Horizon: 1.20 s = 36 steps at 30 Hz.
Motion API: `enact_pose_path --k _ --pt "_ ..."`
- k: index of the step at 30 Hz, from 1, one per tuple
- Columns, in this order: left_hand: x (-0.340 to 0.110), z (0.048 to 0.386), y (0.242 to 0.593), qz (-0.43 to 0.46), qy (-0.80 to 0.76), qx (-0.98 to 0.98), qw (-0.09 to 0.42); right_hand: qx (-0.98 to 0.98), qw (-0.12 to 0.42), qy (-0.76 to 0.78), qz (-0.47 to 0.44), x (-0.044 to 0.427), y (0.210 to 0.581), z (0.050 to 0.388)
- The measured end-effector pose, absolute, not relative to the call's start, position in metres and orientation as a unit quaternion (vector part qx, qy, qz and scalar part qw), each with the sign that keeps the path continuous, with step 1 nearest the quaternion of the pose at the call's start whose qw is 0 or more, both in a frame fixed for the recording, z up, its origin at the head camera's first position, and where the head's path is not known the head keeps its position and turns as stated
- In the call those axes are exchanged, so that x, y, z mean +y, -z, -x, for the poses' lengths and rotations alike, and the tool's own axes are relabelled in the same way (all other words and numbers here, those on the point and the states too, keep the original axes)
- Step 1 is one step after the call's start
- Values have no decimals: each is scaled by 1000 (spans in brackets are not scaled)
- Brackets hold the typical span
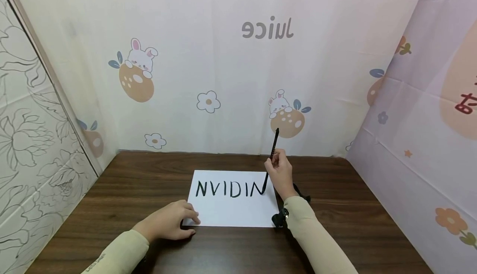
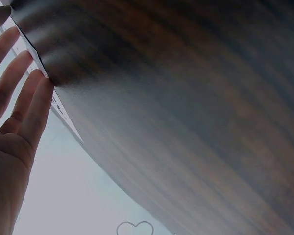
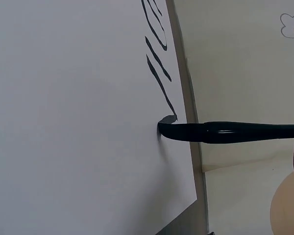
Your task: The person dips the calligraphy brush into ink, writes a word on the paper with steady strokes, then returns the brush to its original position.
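Observation:
A white sheet of paper (image 1: pixel 231 214) lies on the wooden table, with black lettering (image 1: pixel 235 189) reading "NVIDIN" across its upper half. Between thumb and fingers my right hand (image 1: pixel 282 171) pinches a black ink brush (image 1: pixel 275 143), held steeply tilted over the sheet's right side. In the right wrist view the bent, dark tip of the brush (image 3: pixel 225 132) touches the paper (image 3: pixel 78 122) at the end of the last stroke. At the lower left corner my left hand (image 1: pixel 171 220) rests with fingers spread on the sheet's edge, the thumb on the table.
The dark wooden table (image 1: pixel 331 224) extends around the sheet. A printed curtain (image 1: pixel 179 58) stands along its back edge, with further patterned cloth (image 1: pixel 421 150) at the right and a flower-patterned panel (image 1: pixel 37 121) at the left. A black camera mount (image 1: pixel 279 218) sits at the right wrist.

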State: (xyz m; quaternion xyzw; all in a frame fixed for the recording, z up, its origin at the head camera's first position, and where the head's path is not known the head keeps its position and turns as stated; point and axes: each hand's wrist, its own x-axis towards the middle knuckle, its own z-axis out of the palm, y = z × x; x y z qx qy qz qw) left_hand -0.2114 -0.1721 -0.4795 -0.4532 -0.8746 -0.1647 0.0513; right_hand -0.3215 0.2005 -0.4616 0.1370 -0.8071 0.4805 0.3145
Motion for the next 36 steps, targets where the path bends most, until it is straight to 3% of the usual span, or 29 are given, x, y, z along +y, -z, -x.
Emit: enact_pose_path --k 28,36 --pt "-173 213 482 463 169 -867 70 -807 320 -473 -152 200 449 320" --pt "-173 212 482 455 169 -873 55 -801 325 -480 -151 193 449 318"
